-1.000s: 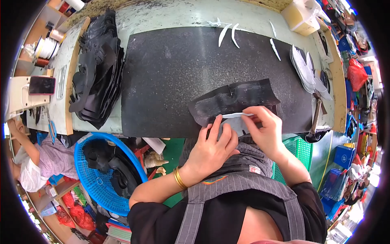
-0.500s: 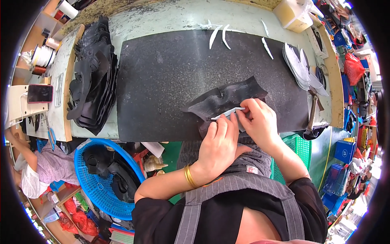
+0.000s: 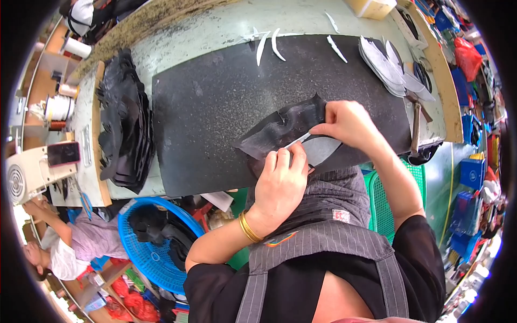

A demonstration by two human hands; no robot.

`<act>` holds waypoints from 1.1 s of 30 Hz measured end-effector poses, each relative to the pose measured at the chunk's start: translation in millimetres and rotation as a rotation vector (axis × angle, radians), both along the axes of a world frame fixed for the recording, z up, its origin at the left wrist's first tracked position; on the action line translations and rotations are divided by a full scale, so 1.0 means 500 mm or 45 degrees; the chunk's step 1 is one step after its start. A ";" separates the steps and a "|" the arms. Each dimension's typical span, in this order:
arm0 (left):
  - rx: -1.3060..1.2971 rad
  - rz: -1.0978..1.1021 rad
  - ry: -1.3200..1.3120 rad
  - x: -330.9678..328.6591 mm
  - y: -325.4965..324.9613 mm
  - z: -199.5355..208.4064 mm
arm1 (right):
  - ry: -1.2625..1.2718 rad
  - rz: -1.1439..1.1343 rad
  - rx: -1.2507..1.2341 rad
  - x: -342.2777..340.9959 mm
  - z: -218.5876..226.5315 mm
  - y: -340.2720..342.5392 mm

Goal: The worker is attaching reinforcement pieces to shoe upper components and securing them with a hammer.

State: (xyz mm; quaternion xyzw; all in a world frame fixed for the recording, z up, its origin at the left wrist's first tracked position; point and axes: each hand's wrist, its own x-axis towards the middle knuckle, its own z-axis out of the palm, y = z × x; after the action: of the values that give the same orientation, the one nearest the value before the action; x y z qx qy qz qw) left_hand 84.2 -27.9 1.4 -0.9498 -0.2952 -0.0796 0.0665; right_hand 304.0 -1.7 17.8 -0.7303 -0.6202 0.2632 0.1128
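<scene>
A black leather-like piece [image 3: 277,126] lies bent on the black work mat [image 3: 204,102], close to its front edge. My right hand [image 3: 350,126] pinches the right end of this piece, thumb lying along the white edge. My left hand [image 3: 281,183] presses bent fingers down on the near side of the piece, fingertips beside a narrow white strip [image 3: 298,141]. Between my hands shows a pale grey lining-like piece [image 3: 324,149], next to the white strip. My left palm and thumb hide part of the near edge.
A stack of black pieces [image 3: 126,124] stands left of the mat. White leaf-shaped pieces [image 3: 382,67] and a hammer [image 3: 416,124] lie at the right. White slivers [image 3: 277,46] lie at the back. A blue basket [image 3: 134,242] holds black pieces; another person [image 3: 91,237] sits far left.
My right hand has moved up and right, from the white strip to the black piece's right end. More pale grey lining shows now. The whole view has shifted and turned slightly.
</scene>
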 end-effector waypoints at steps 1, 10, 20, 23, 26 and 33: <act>-0.032 -0.033 -0.057 -0.004 0.009 -0.003 | -0.140 0.009 0.050 0.013 0.005 0.004; -0.328 -0.228 -0.019 -0.031 0.057 0.057 | -0.332 0.688 0.084 -0.042 0.040 0.064; -0.150 -0.065 -0.005 0.002 0.171 0.075 | -0.255 0.537 0.408 -0.048 0.029 0.007; -0.524 -0.043 0.127 0.004 0.199 0.077 | -0.223 0.626 0.448 -0.053 0.023 0.017; -0.604 -0.077 0.009 -0.007 0.214 0.060 | -0.349 0.862 0.715 -0.087 0.023 -0.037; -0.463 -0.340 -0.108 -0.022 0.194 0.056 | -0.176 0.956 1.253 -0.024 0.005 -0.103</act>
State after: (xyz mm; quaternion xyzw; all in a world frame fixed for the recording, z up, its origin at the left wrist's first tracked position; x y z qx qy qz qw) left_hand 73.2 69.0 29.2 -0.9726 -0.1787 -0.0729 -0.1292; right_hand 291.8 -53.4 20.5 -0.3402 -0.8892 -0.0794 0.2955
